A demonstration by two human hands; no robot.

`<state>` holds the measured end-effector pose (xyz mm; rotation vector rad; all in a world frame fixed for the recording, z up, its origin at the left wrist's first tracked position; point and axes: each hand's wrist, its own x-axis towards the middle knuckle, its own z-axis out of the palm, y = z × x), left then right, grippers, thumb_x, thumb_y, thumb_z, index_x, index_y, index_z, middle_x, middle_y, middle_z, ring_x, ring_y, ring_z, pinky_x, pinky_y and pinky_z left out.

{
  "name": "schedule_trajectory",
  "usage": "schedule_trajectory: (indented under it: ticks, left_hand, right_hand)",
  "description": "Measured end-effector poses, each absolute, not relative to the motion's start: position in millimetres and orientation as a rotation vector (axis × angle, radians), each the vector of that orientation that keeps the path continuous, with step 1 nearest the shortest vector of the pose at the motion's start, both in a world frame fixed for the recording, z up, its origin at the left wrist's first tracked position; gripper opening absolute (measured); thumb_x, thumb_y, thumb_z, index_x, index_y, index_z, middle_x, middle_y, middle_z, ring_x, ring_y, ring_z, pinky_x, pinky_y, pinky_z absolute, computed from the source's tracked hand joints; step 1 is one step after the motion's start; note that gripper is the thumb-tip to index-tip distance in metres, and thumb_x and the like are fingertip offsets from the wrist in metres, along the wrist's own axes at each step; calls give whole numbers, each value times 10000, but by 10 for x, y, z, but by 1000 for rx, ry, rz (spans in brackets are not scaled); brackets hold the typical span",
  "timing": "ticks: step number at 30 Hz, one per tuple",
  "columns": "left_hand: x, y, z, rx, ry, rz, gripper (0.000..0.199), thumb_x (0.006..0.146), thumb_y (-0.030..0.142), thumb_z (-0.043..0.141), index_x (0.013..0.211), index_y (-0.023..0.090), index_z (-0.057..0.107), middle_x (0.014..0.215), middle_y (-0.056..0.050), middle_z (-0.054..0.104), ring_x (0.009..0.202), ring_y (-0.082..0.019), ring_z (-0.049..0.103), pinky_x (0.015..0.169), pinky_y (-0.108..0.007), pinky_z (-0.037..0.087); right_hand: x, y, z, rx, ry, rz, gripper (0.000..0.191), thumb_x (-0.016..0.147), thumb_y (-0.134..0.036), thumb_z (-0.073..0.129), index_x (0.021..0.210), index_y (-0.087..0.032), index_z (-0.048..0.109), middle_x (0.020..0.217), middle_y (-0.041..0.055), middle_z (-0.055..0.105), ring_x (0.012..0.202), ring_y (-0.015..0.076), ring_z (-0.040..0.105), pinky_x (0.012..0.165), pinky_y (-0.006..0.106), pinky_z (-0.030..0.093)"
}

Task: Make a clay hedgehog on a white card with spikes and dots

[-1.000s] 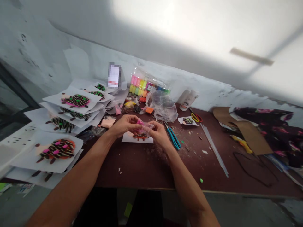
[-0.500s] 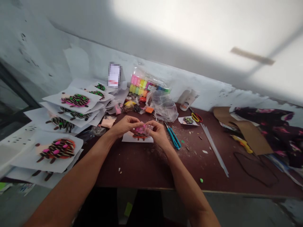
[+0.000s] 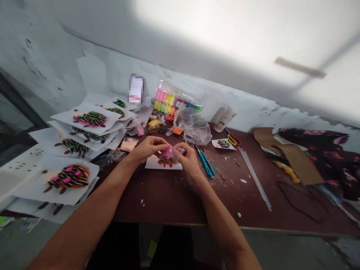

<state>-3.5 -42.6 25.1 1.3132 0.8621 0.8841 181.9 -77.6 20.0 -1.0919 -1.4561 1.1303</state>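
Note:
Pink clay in a clear wrapper (image 3: 168, 152) is held between my two hands. The fingers of my left hand (image 3: 150, 148) pinch its left side, and my right hand (image 3: 187, 157) grips the wrapper from the right. Just beneath them, a white card (image 3: 153, 164) lies on the table, bearing an orange and dark striped hedgehog figure (image 3: 168, 161) that my hands partly cover. Teal-handled pliers (image 3: 206, 164) lie close to the right of my right hand.
Cards with hedgehog figures (image 3: 67, 178) are piled at the left. Behind the hands are packs of coloured clay (image 3: 165, 103) and a crumpled plastic bag (image 3: 194, 125). Scissors (image 3: 234, 139), clear sticks (image 3: 254, 178), a yellow glue gun (image 3: 287, 170) and brown cardboard (image 3: 302, 163) lie to the right.
My hands have shifted slightly around the pink clay and its wrapper, with the left fingertips a little further right. Everything else stays in place.

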Motion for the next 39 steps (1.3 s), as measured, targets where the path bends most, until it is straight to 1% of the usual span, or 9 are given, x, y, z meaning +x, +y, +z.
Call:
schedule_trajectory:
  ticks: [4,8,13,16,21,25,32,35,39]
  left_hand:
    - [-33,-428,237,1295,844,894,312,629,381,836,738,142,668,679,11,649,557,-87,573,496,-191,481]
    - [-20,-411,193,1329,851,813,348,652,420,839,722,142,641,617,7,641,492,-92,561,459,-198,452]
    - [-19,-403,182,1365,851,819,376,693,481,810,758,133,684,590,-5,645,498,-99,560,457,-196,435]
    - [-24,-411,199,1387,863,786,370,704,486,792,780,133,711,607,-20,667,512,-106,575,456,-196,433]
    - [-30,-428,233,1450,869,743,361,707,487,785,743,136,704,605,-30,676,500,-106,577,451,-197,431]
    - [-30,-423,237,1489,858,738,391,703,506,792,721,134,673,586,-29,657,491,-109,569,452,-202,433]
    - [-18,-428,236,1547,897,722,383,732,502,762,734,140,637,578,-16,641,496,-112,568,467,-203,429]
    - [-15,-433,238,1555,913,719,354,745,483,741,760,141,648,601,-9,642,508,-119,576,489,-216,449]
    - [-21,-416,223,1515,934,849,312,724,444,733,746,145,646,647,-1,643,547,-114,575,529,-228,481]
  right_hand:
    - [1841,-766,176,-1082,-1512,1158,286,733,-455,748,847,-209,657,645,-34,593,527,106,516,499,227,417]
    - [1826,-761,107,-1084,-1576,1147,338,723,-488,759,900,-211,680,629,-38,584,529,111,518,504,229,414]
    - [1821,-777,91,-1141,-1612,897,233,834,-421,656,883,-204,726,719,-2,642,591,116,524,549,234,402]
    - [1850,-768,88,-1152,-1619,836,211,834,-380,641,903,-205,738,774,10,667,638,126,540,582,238,413]
    - [1866,-774,102,-1221,-1727,785,173,812,-333,641,875,-200,731,682,-10,625,575,113,467,542,228,361]
    - [1839,-806,141,-1223,-1811,666,151,833,-309,624,824,-201,728,701,2,640,591,120,477,561,236,361]
    - [1836,-799,109,-1282,-1821,594,169,807,-254,584,846,-194,736,686,-2,627,575,116,467,571,239,356]
    - [1840,-788,104,-1297,-1773,667,159,805,-288,599,833,-191,722,634,-20,594,548,110,446,537,235,327]
    - [1845,-774,127,-1240,-1655,839,236,804,-421,636,845,-192,672,655,-23,587,540,106,438,512,233,333]
